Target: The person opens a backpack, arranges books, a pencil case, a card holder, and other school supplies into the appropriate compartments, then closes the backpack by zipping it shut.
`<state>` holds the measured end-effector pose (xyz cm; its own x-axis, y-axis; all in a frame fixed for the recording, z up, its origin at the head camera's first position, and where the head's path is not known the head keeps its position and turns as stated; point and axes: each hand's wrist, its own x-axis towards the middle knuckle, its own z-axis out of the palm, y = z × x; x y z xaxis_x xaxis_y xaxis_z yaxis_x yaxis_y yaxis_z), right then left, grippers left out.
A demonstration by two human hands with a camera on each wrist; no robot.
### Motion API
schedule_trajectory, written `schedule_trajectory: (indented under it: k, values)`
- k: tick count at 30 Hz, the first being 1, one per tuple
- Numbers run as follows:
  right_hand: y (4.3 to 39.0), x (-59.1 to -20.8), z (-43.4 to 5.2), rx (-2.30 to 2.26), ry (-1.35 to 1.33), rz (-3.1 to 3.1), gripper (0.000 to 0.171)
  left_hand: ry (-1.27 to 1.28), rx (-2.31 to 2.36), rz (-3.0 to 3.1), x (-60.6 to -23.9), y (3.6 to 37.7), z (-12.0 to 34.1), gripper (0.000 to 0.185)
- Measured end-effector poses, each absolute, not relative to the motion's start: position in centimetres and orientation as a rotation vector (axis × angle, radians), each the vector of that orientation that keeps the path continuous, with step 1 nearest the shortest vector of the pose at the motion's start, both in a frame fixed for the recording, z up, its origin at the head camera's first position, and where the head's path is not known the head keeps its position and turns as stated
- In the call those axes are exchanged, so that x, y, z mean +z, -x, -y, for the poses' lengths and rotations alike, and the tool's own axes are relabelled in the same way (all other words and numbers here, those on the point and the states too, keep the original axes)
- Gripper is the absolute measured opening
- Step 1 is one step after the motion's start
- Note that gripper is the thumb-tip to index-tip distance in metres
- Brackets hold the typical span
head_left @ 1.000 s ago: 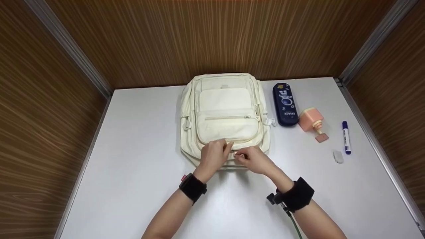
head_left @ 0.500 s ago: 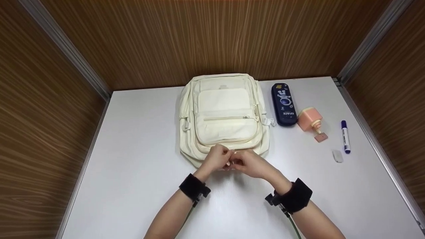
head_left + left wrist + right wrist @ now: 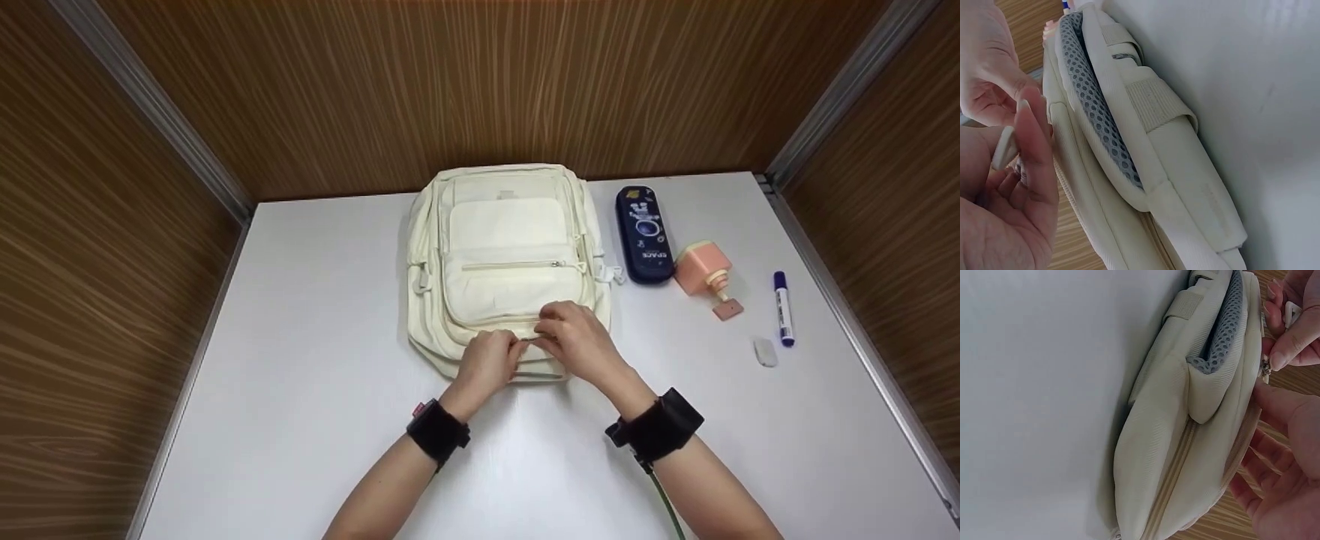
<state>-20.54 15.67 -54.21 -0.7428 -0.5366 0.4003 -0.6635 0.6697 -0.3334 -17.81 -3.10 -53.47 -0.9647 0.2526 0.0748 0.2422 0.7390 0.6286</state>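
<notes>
A cream backpack [image 3: 508,225] lies on the white table, front pockets up. My left hand [image 3: 484,365] is at its near end, pinching a zipper; in the left wrist view a cream zipper pull [image 3: 1004,147] sticks out between the fingers. The right wrist view shows that pull beside a small metal slider [image 3: 1265,367] under the left thumb. Right beside it, my right hand [image 3: 583,343] grips the edge of the bag next to the zipper, its thumb near the slider and its other fingers over the front pocket. The fingers partly hide the zipper line.
To the right of the backpack lie a navy pencil case [image 3: 645,236], a pink pump-shaped object [image 3: 703,270], a blue-capped marker [image 3: 784,309] and a small grey-white block [image 3: 765,352]. Wood-patterned panels [image 3: 480,90] enclose the table at the back and sides.
The hands came together at the zipper, then my right hand moved up onto the front pocket, its fingers spreading. My left hand stayed near the zipper. The backpack has hardly moved.
</notes>
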Motion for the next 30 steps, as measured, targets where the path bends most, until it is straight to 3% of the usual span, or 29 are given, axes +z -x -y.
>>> schedule_trajectory:
  k: [16, 25, 30]
  values:
    - [20.7, -54.3, -16.1, 0.747, -0.926, 2.6, 0.008, -0.428, 0.928, -3.081, -53.7, 17.4, 8.6, 0.012]
    - [20.4, -54.0, -16.2, 0.777, -0.88, 2.649, 0.008, -0.317, 0.821, -3.151, -53.5, 18.1, 12.1, 0.013]
    - [20.4, -54.1, -15.6, 0.729, -0.878, 2.671, 0.011, -0.383, 0.819, -3.168, -53.4, 17.8, 12.2, 0.022]
